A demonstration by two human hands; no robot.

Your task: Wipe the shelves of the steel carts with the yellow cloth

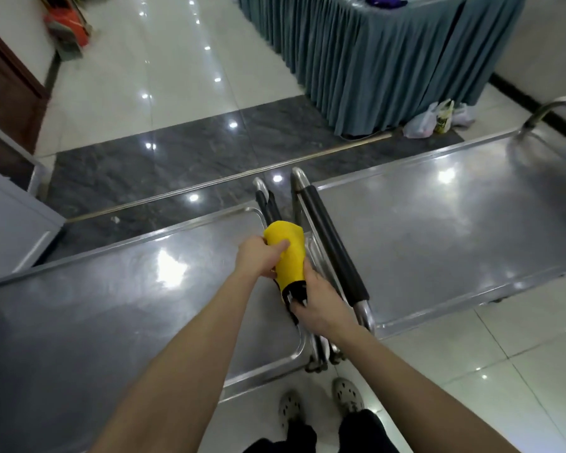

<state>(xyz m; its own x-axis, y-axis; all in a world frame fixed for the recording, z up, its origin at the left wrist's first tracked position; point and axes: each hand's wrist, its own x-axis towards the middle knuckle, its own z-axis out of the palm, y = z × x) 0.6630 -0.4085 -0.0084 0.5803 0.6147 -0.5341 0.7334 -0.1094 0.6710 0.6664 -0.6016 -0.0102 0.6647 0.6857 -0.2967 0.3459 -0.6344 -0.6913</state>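
Two steel carts stand side by side in front of me, the left cart (111, 305) and the right cart (438, 230), their handles meeting in the middle. The yellow cloth (290, 253) is wrapped around the left cart's black-padded handle. My left hand (260, 258) grips the cloth from the left, thumb across its front. My right hand (317, 305) holds the lower end of the cloth and the torn black padding of the handle just below it. The right cart's black handle (332, 246) lies right beside my hands.
A table with a grey-blue pleated skirt (373, 60) stands at the back right, plastic bags (432, 120) on the floor by its corner. A white cabinet (10, 220) is at the left edge, a brown door (7, 83) behind it. My feet (321, 403) stand between the carts.
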